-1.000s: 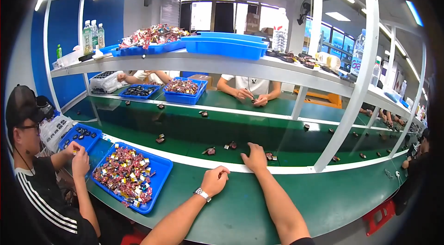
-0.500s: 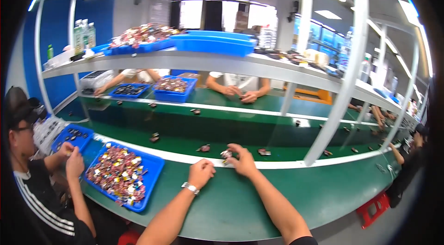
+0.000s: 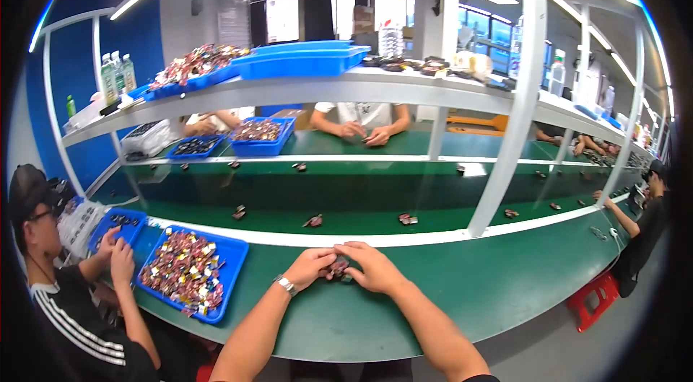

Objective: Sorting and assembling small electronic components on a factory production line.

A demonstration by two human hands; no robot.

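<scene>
Both hands are meeting around one small part near the workbench's far edge

A small dark-red and black electronic part (image 3: 336,267) is sitting between the two hands, over the workbench (image 3: 404,324) and just in front of the white rail (image 3: 303,239) along its far edge. The left hand (image 3: 307,268) is curving around the part's left side, its fingers bent and lying together. The right hand (image 3: 369,266) is reaching over from the right, its fingers stretching toward the left hand's fingertips and its thumb lying lower, beside the part. The hands are hiding much of the part, so whether either is pinching it cannot be told. A silver wristwatch (image 3: 286,284) is circling the left wrist.

Beyond the rail, similar parts are lying well apart on the green conveyor belt (image 3: 361,198), one (image 3: 312,221) near the belt's near edge and another (image 3: 408,219) farther right. Toward the workbench's left end, a large blue tray (image 3: 232,261) is holding a heap of reddish parts; past its upper-left corner, a smaller blue tray (image 3: 135,233) is carrying black pieces. A co-worker in a striped black top (image 3: 79,310) is sitting at the left, holding both hands close together. Above the belt, a white shelf (image 3: 289,95) is supporting stacked blue trays (image 3: 303,63).
</scene>
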